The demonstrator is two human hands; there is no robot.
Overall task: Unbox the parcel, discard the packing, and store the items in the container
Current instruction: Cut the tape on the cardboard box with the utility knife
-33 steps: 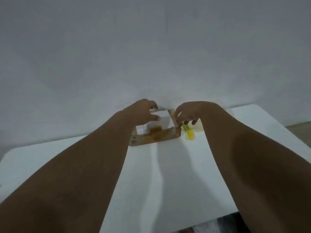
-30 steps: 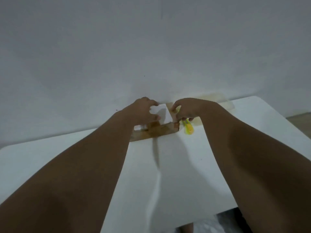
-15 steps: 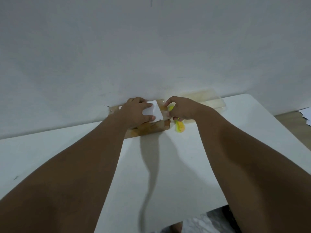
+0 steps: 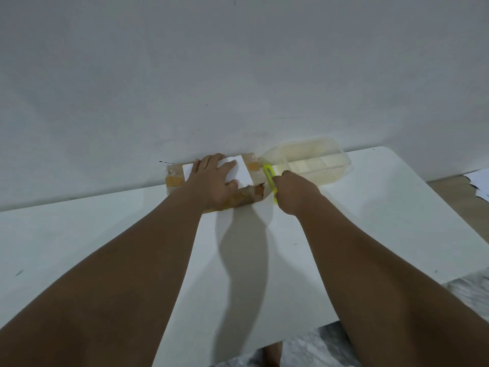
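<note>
**Parcel Still Sealed; Cutter in Hand at Its Right End**

The parcel [image 4: 211, 181], a flat cardboard box banded with brown tape and bearing a white label [image 4: 239, 172], lies at the far edge of the white table [image 4: 370, 221], against the wall. The clear plastic container [image 4: 317, 161] sits just beside it on the right, apparently empty.

The left hand [image 4: 214, 181] lies flat and spread across the box top, pressing down, gripping nothing. The right hand [image 4: 293, 192] is closed around a yellow-green cutter [image 4: 270, 176], its tip at the parcel's right end.

Assessment: opening is not yet complete; no contents are visible. The box looks light and fairly stiff, though its worn, taped corners suggest soft board that may crush under a hard press. It would likely slide on the smooth tabletop unless pinned; holding it flat from above, clear of the cutting line, appears sound. Taped faces may be slippery; the bare cardboard edges offer better purchase. Contents' fragility cannot be judged.
</note>
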